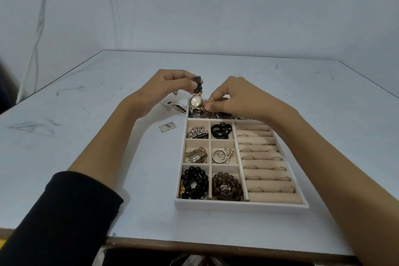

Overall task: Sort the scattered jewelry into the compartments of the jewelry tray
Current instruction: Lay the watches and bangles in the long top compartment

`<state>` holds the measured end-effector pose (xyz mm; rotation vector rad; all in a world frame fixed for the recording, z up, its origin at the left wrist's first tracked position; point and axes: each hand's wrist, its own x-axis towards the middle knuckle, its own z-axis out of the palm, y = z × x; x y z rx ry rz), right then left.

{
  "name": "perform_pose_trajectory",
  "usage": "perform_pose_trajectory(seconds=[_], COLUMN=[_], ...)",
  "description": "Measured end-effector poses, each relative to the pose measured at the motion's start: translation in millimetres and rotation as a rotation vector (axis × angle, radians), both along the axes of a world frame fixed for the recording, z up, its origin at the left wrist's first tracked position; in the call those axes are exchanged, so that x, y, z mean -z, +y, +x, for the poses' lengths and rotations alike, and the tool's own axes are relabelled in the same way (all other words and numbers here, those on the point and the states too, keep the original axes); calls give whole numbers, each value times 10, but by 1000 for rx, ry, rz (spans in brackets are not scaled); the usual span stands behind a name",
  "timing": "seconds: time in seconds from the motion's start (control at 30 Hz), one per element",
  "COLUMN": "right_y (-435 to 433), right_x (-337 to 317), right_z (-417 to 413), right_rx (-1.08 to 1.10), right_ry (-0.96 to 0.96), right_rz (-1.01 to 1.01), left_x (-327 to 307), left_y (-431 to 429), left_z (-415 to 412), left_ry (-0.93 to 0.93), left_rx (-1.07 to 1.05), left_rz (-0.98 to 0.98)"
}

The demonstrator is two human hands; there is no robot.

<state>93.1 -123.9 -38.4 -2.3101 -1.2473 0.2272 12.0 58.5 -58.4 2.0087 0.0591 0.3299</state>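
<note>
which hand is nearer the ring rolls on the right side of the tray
Right. The right hand reaches into the far compartment, just beyond the ring rolls; the left hand holds the watch by its strap above the tray's far left corner.
</note>
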Motion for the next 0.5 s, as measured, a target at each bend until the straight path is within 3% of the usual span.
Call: perform_pose_trajectory(seconds=[0.2,0.5], right_y=[84,28], right_x=[61,79], right_z=[-22,10], right_rx=[-14,-27], right_ry=[-124,34], right_rz=[-22,112], left_x=[-2,-31], left_y=[-1,-14], left_z=[-27,-33], left_ry=[9,-20], left_rx=[-9,-16], left_rz=[15,-6])
